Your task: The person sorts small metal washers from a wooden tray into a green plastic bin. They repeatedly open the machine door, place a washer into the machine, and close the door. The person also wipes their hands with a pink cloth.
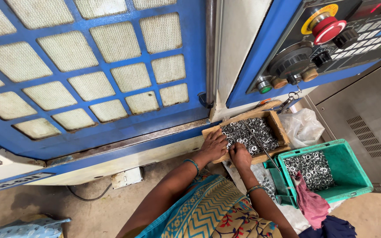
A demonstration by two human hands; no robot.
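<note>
A shallow wooden tray full of small metal rings sits low in front of a blue machine. My left hand rests palm down on the tray's near left corner, fingers touching the rings. Just to its right, my right hand has its fingers curled over the rings at the tray's near edge. A thin metal rod lies slanted across the tray beside my right hand. Whether either hand pinches a ring is hidden.
A green plastic crate holding more rings stands to the right, a pink cloth draped over its near wall. A clear plastic bag lies behind it. The machine's blue mesh door and control panel rise ahead.
</note>
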